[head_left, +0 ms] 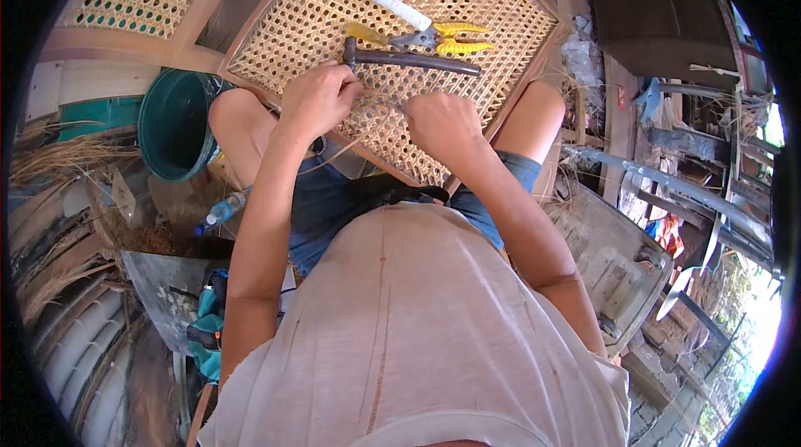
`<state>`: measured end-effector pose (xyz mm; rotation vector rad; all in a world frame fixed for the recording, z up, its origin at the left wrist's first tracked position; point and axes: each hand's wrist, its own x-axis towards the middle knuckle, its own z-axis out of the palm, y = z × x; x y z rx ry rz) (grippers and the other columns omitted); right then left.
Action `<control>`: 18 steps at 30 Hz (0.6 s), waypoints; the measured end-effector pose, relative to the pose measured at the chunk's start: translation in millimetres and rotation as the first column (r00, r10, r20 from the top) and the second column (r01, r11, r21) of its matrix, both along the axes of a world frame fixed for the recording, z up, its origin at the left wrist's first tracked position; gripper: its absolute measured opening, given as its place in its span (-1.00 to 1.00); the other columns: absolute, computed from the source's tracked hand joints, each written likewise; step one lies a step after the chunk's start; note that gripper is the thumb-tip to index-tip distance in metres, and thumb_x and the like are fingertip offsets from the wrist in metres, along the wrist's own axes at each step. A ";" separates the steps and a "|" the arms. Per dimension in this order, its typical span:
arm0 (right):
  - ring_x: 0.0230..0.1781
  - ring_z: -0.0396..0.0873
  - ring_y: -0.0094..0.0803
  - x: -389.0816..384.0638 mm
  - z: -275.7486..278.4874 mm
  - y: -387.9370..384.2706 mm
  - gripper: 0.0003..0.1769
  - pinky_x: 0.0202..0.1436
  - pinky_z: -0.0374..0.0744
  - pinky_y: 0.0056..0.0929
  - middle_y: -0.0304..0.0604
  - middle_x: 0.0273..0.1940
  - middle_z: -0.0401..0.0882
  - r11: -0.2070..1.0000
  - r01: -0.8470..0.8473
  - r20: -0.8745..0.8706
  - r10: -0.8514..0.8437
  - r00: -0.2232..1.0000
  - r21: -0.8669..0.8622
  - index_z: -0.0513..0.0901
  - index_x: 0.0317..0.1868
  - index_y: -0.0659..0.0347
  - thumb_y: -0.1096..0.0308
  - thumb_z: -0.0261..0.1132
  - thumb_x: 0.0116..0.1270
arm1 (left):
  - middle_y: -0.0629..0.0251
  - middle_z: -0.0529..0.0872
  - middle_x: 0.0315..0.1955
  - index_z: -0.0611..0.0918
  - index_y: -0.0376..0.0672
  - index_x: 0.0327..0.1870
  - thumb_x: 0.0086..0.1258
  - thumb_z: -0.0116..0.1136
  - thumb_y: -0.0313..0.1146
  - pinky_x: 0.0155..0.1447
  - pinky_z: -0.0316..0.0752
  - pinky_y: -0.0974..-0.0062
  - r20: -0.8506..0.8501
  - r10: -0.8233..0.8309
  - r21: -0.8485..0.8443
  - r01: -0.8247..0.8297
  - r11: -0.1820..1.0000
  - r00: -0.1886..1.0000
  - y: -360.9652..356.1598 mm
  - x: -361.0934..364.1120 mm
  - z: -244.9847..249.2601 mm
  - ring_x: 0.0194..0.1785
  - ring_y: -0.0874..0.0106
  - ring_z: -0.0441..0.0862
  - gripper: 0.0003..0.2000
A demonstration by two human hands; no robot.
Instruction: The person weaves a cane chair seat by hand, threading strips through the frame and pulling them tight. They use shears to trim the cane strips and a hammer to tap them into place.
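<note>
A wooden frame (516, 101) with woven cane webbing (292, 17) rests across the person's thighs. My left hand (321, 96) is closed over the webbing's left side, thumb and fingers pinched together; whatever they hold is hidden. To its right, my right hand (446, 123) is a fist low over the webbing, with a small dark tip showing by the fingers. A loose cane strand (334, 152) trails below, between the hands. Just beyond the hands lie a hammer (417, 60), yellow-handled pruning shears (455, 38) and a white stick-like roll (402, 9).
A dark green bucket (177, 126) stands left of the left knee. Another caned frame (200, 5) is at upper left. A plastic bottle (224, 210) lies near the left forearm. Loose fibres (75, 146), a brown box (659, 13) and a worn board (613, 255) surround the person.
</note>
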<state>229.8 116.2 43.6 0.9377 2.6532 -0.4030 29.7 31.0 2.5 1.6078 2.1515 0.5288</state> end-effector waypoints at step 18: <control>-0.07 0.77 0.04 0.6 -40.9 39.3 -0.75 0.07 0.72 -0.03 0.06 -0.15 0.80 0.936 0.089 -0.103 -0.131 0.986 -0.341 0.84 -0.17 0.03 0.14 0.36 0.23 | 0.24 0.81 -0.26 0.82 -0.06 -0.30 0.27 0.46 -0.08 -0.08 0.63 0.23 0.105 -0.050 -0.149 0.065 0.987 0.993 19.4 2.7 -13.6 -0.16 0.21 0.78 -0.76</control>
